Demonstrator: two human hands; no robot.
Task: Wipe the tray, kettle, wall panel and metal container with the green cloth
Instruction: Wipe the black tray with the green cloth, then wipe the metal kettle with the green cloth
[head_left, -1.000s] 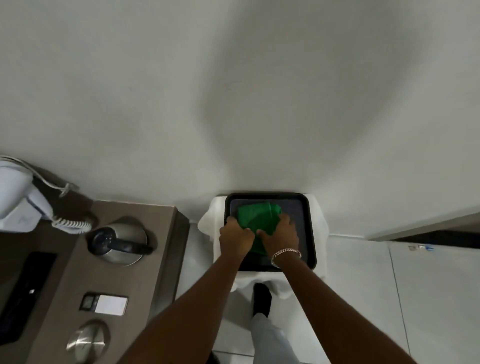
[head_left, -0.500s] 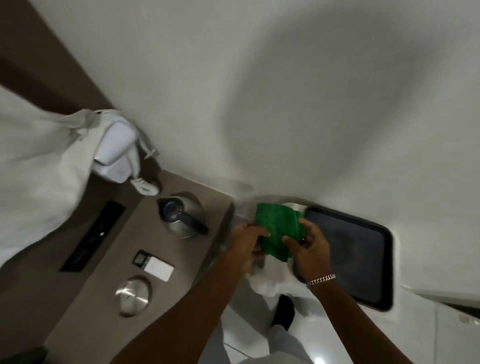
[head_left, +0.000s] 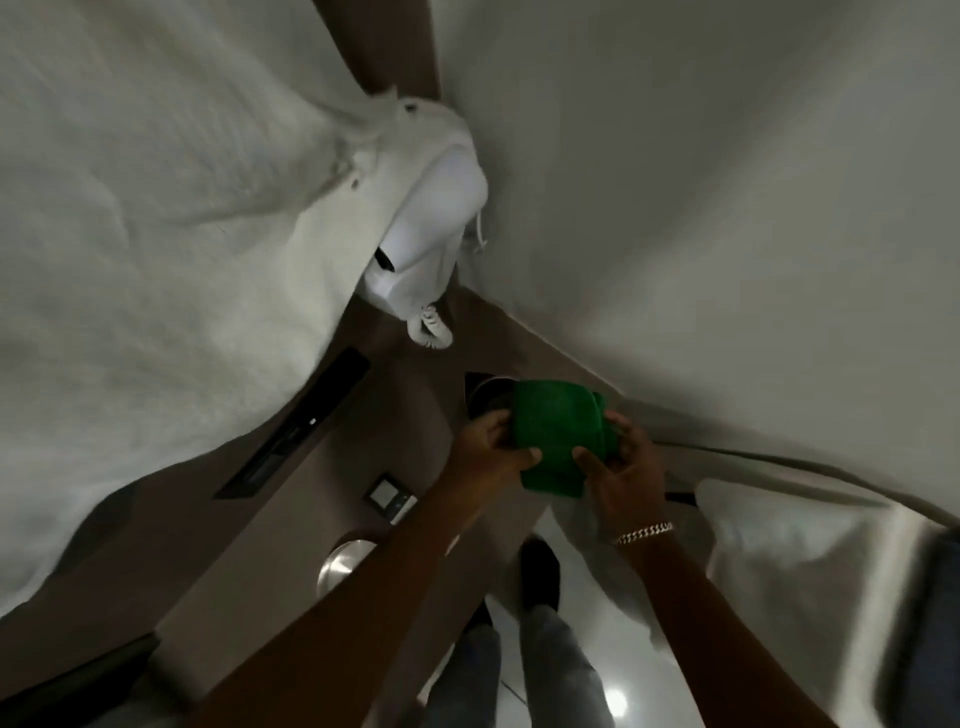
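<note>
Both my hands hold the folded green cloth (head_left: 558, 431) in the air over the brown counter's right end. My left hand (head_left: 493, 447) pinches its left edge and my right hand (head_left: 623, 467), with a bracelet at the wrist, grips its right edge. The steel kettle (head_left: 485, 397) stands just behind the cloth and is mostly hidden by it. The round metal container (head_left: 343, 564) sits on the counter near my left forearm, partly covered. The tray is out of view; only a dark blur shows at the right edge.
A brown counter (head_left: 311, 499) carries a black slot panel (head_left: 296, 426) and a small switch plate (head_left: 387, 491). A white wall-mounted hair dryer (head_left: 431, 228) hangs above, beside a white robe (head_left: 156, 260). A white draped stand (head_left: 779, 561) is at right. My shoes are below.
The cloth was lifted off the black tray and carried left to just in front of the kettle, with both hands still on it. The view swung left, so the tray left the frame.
</note>
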